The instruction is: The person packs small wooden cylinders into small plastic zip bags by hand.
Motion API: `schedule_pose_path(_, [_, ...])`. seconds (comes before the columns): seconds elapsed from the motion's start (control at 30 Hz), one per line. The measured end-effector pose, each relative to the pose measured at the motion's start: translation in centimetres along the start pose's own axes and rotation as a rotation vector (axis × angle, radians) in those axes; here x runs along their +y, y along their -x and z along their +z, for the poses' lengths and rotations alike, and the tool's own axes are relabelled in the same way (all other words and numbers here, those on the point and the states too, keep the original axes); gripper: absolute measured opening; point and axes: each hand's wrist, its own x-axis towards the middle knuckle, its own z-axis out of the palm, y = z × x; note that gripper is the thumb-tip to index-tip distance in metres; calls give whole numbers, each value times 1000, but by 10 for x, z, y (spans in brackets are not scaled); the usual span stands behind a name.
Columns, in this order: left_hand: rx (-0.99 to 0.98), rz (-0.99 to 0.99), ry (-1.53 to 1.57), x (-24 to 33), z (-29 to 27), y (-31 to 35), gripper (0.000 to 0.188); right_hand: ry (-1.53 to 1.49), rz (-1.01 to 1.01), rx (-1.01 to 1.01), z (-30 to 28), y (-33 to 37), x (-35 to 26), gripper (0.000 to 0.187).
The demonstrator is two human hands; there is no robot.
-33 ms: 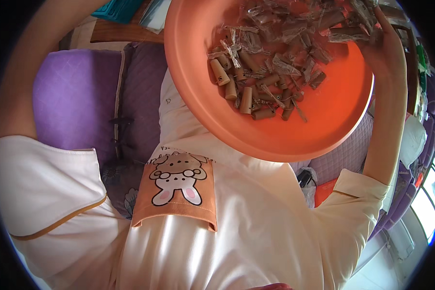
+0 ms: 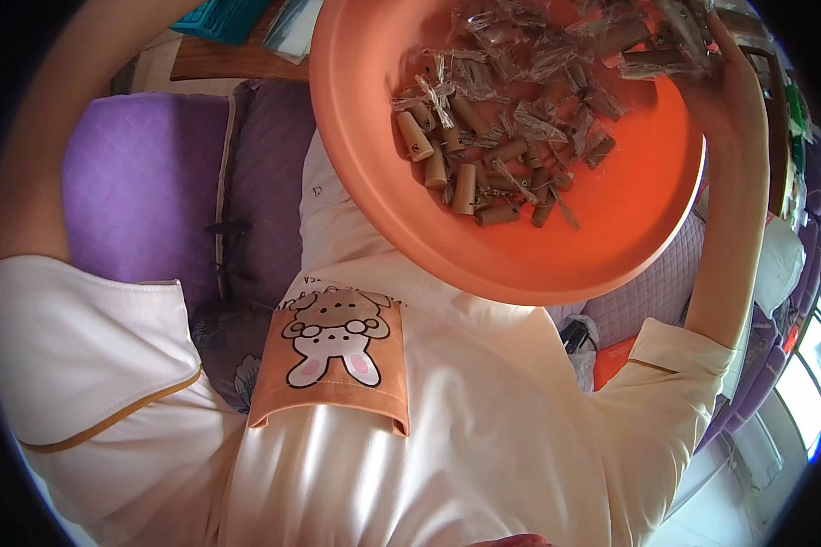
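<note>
A wide orange plastic basin (image 2: 648,219) rests tilted against my front. In it lies a heap of small brown tapered cylinders (image 2: 465,189), bare ones toward the near left. Some have thin pale strings or wires (image 2: 441,91) bundled with them. Toward the far side, others are in crinkled clear plastic wrappers (image 2: 538,128). Over the basin's far right rim, my right hand (image 2: 716,87) is closed around several plastic-wrapped brown cylinders (image 2: 675,59); its fingers are partly hidden. My left forearm rises along the left side and leaves the top edge, so that hand is out of sight.
Purple quilted cushions (image 2: 146,182) lie at the left. A teal plastic basket (image 2: 223,20) and a clear plastic packet (image 2: 292,32) are on a wooden surface (image 2: 219,59) at the far left. A white plastic bag (image 2: 780,264) is beyond my right arm.
</note>
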Motion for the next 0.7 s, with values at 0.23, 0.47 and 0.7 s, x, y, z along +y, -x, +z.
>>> schedule_pose_path(0.23, [7,99,-232,19,-9,8,44,38,87,-166,-76,-65,20,32])
schedule_pose_path(0.47, [28,179,-468,30,-17,16,46,356,94,-298,-50,-31,27,56])
schedule_pose_path(0.7, [92,463,-744,32,-14,21,40,598,-117,-180,-63,-16,30,43])
